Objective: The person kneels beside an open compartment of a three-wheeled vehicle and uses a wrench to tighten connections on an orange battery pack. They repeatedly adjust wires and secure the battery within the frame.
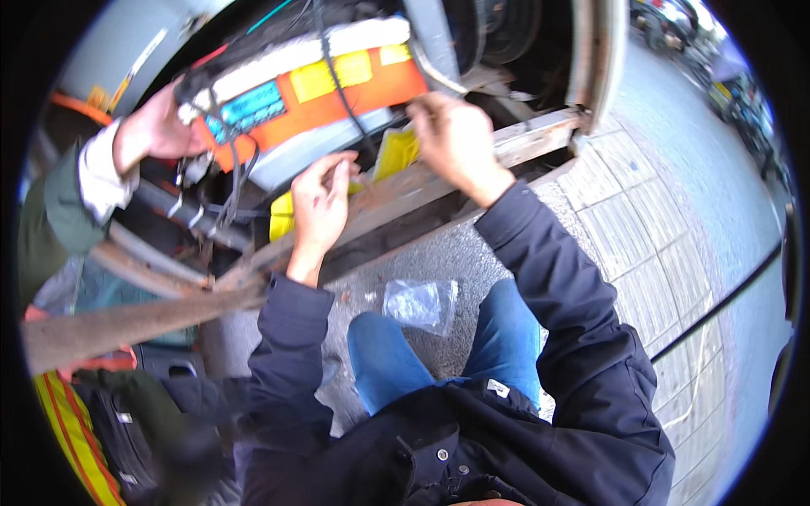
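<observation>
An orange box [342,105] with a white upper edge, yellow and blue labels and black cables [232,194] sits in a metal cabinet. My right hand [456,148] is at the box's lower right, its fingers curled; what they grip is hidden. My left hand [321,207] is below the box, fingers bent together near yellow sheet-like material [396,148]; anything held is too small to make out. Another person's hand [156,126], in a white cuff and green sleeve, grips the box's left end.
A rusty frame [540,135] edges the opening. A clear plastic bag [420,305] lies on the pavement between my knees. A paved strip [641,236] runs along the right toward parked two-wheelers [730,101]. Bags [126,422] and yellow reflective material [72,430] are at lower left.
</observation>
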The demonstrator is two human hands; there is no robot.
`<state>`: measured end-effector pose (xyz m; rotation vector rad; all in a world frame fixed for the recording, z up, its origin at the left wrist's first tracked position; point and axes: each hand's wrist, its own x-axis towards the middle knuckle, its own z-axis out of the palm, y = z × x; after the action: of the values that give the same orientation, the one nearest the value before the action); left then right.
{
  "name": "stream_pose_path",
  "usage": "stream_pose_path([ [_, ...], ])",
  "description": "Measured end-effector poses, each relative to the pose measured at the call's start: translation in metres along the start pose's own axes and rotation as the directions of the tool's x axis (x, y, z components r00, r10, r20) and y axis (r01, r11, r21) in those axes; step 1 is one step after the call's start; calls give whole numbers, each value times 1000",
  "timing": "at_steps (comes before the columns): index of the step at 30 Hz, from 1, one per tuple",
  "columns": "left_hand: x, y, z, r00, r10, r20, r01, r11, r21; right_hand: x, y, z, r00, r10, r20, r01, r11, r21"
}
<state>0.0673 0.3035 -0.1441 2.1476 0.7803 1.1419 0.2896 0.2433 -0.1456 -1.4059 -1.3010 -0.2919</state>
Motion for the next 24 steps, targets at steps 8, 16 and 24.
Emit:
stream_pose_path([
  [8,4,5,9,997,64,-32,-62,996,60,-15,30,3,967,-107,-232,139,982,126],
  [16,1,0,8,994,90,-65,-87,995,44,-20,32,6,964,-134,-229,161,982,103],
  [24,1,-2,8,992,117,-47,-113,991,79,-17,26,3,970,-141,-201,146,989,12],
])
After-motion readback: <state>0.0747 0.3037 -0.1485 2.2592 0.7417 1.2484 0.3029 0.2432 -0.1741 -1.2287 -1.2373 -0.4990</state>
